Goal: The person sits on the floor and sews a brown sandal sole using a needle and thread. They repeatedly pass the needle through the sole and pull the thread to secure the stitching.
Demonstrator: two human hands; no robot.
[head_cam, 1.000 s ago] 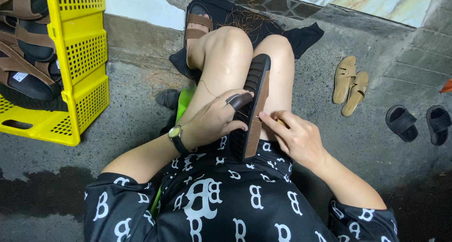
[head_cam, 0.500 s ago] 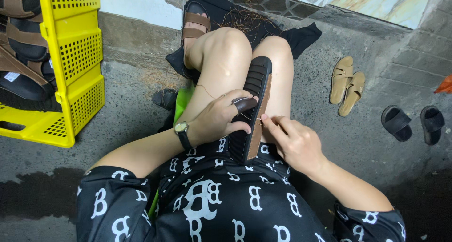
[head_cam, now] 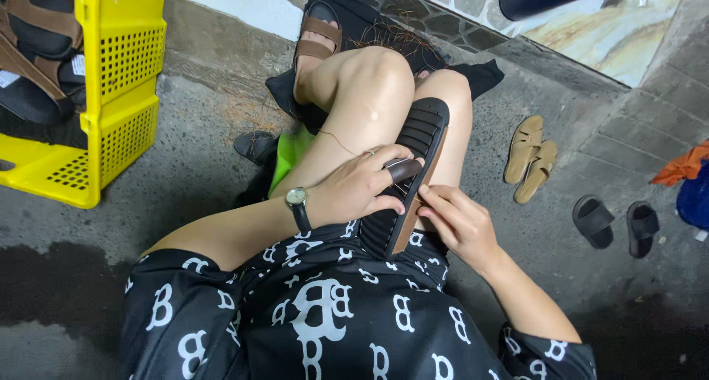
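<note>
A sandal (head_cam: 415,152) with a ribbed black sole and a brown upper lies sole-up along my lap and knees. My left hand (head_cam: 359,186), a watch on its wrist and a dark cover on one finger, grips the sandal across the sole. My right hand (head_cam: 452,221) presses its fingertips against the sandal's brown side edge, near the heel end. A thin thread crosses my thigh toward the left hand.
A yellow plastic crate (head_cam: 111,92) holding brown sandals stands at the left. A tan pair of sandals (head_cam: 530,158) and a black pair of slides (head_cam: 617,221) lie on the concrete at the right. A green thing (head_cam: 289,152) sits under my leg.
The view has shifted slightly. My hands stay on the sandal, the right fingers moving a little along its side edge.
</note>
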